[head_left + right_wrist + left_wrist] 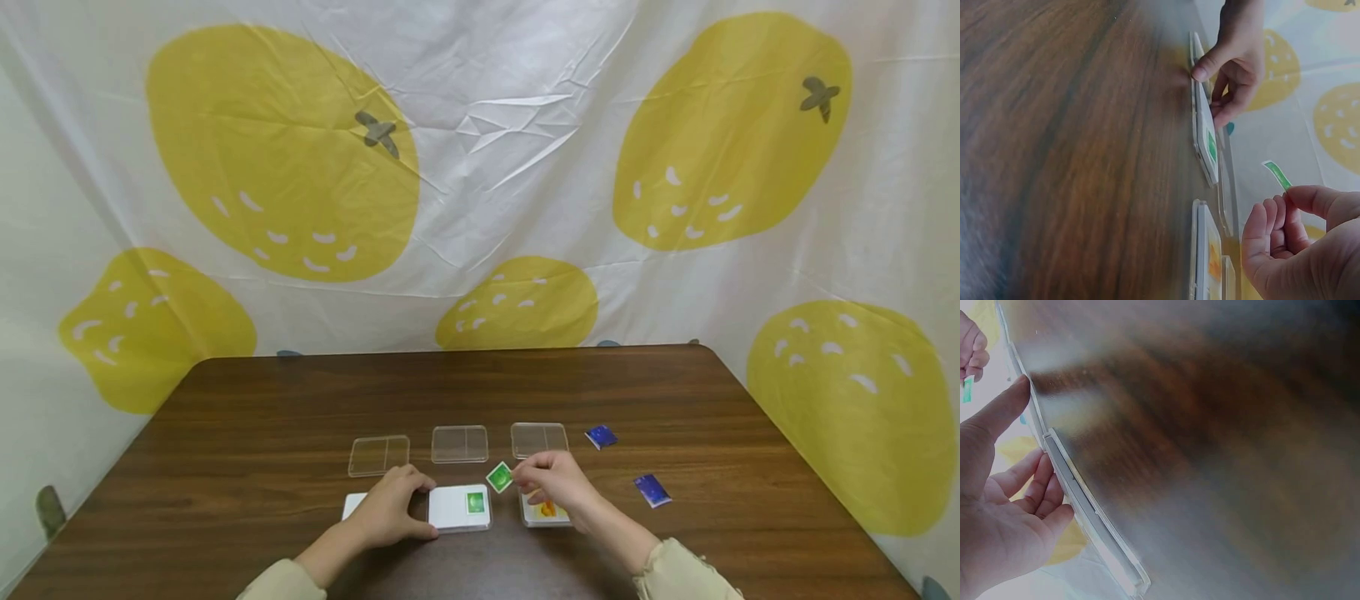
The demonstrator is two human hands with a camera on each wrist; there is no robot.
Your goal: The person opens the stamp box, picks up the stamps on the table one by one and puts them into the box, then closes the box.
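A small green square sticker (pixel 499 477) with a white border is pinched by one corner between my right thumb and fingertips; in the right wrist view it looks thin and slightly curved. My right hand (pixel 553 483) hovers above the right case (pixel 547 523), which has an orange picture on top. On the left, my left hand (pixel 390 510) grips the middle white case (pixel 447 508) by its left side, thumb at the near edge and index finger at the far edge. A similar green sticker (pixel 476 502) lies on that case's right part. The left hand partly covers another white case (pixel 352 503).
Three clear plastic lids stand in a row behind the cases: left lid (pixel 379 456), middle lid (pixel 460 444), right lid (pixel 540 438). Two dark blue pieces, one farther back (pixel 601 437) and one nearer (pixel 652 491), lie on the brown table (pixel 300 400) at the right.
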